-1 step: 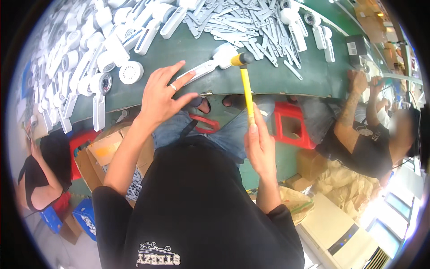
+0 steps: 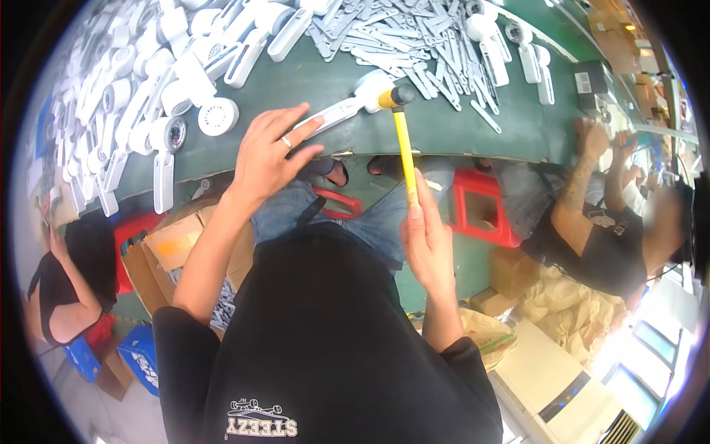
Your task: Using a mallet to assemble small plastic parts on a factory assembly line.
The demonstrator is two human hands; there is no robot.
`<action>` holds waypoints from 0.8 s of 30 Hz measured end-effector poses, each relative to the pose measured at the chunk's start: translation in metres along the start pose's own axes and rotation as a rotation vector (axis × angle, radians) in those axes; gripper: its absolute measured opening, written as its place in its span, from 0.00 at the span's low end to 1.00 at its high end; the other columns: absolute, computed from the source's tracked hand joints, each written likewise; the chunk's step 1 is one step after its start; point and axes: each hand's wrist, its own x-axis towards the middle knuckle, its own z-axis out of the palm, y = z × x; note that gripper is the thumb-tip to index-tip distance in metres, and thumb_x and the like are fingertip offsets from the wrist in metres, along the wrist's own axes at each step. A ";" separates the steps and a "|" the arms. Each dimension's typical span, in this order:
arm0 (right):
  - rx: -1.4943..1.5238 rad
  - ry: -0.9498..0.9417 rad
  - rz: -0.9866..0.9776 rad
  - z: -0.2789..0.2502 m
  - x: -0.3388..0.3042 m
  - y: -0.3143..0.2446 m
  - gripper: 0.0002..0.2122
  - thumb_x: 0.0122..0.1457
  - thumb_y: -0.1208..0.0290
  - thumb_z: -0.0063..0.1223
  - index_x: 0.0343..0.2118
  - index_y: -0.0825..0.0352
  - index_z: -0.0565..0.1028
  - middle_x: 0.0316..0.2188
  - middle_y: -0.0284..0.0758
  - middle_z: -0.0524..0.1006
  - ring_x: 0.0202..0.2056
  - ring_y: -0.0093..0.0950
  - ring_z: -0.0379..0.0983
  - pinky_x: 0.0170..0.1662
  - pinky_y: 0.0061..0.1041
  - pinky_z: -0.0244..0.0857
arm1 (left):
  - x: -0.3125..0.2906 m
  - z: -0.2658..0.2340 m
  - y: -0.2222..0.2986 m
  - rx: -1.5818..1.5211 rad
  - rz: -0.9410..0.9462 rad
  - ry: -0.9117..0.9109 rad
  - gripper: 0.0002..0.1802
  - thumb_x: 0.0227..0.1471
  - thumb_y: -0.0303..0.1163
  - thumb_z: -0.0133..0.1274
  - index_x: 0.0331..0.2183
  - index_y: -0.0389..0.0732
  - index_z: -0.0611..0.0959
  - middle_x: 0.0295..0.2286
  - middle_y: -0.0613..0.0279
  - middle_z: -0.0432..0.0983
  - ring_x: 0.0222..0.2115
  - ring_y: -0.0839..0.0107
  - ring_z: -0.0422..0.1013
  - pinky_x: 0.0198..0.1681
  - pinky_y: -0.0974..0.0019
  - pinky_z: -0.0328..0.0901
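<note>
Many grey pieces (image 2: pixel 223 308) in a cardboard box (image 2: pixel 170 247)

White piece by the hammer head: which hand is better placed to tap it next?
Probably the right hand: it grips the yellow hammer, whose head is by the round end of the white piece. The left hand holds no tool and sits by the piece's other end.

One yellow mallet (image 2: pixel 403 144), the person's two hands (image 2: pixel 430 248), one desk (image 2: pixel 296 85). Too many white handheld fans (image 2: pixel 336 115) and gray strips (image 2: pixel 484 117) to count.
</note>
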 end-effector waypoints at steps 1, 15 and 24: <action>-0.055 0.003 -0.034 0.004 0.000 -0.003 0.24 0.77 0.65 0.41 0.73 0.59 0.62 0.21 0.35 0.74 0.22 0.26 0.72 0.31 0.27 0.67 | -0.002 0.004 -0.005 -0.048 -0.015 0.004 0.24 0.48 0.31 0.72 0.49 0.48 0.89 0.47 0.57 0.84 0.45 0.54 0.79 0.51 0.54 0.73; -0.242 0.124 -0.156 0.037 -0.003 -0.012 0.25 0.75 0.71 0.43 0.73 0.59 0.61 0.30 0.43 0.81 0.24 0.28 0.75 0.32 0.28 0.70 | -0.011 0.012 -0.006 -0.181 -0.077 0.052 0.17 0.52 0.23 0.67 0.46 0.44 0.90 0.43 0.57 0.86 0.38 0.56 0.80 0.43 0.59 0.75; -0.343 -0.021 -0.258 0.045 0.004 -0.019 0.28 0.70 0.75 0.48 0.72 0.65 0.61 0.28 0.52 0.81 0.27 0.51 0.81 0.31 0.43 0.74 | -0.012 0.018 0.000 -0.405 -0.534 0.044 0.36 0.54 0.28 0.69 0.63 0.43 0.76 0.45 0.61 0.87 0.50 0.57 0.78 0.58 0.56 0.68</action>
